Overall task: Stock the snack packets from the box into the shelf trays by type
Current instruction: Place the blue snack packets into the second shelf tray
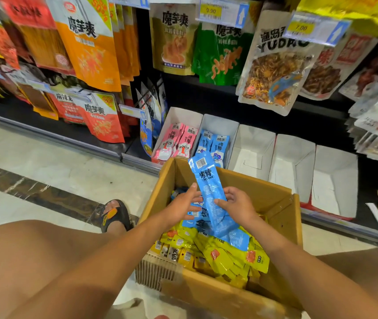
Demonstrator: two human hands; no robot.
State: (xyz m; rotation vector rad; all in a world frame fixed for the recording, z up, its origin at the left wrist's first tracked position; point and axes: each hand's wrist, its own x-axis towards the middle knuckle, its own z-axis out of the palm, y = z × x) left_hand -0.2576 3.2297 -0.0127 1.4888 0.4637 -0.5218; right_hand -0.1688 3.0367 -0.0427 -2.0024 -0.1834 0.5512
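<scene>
As the blue packet [208, 187] leans toward the far edge of the box [264, 188], left hand [182, 202] gripping its left side, right hand [239, 204] curled round its right side, yellow packets [225, 257] heaped beneath.

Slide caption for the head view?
Over the cardboard box, the left hand and right hand hold a blue packet, facing the shelf trays.
</scene>
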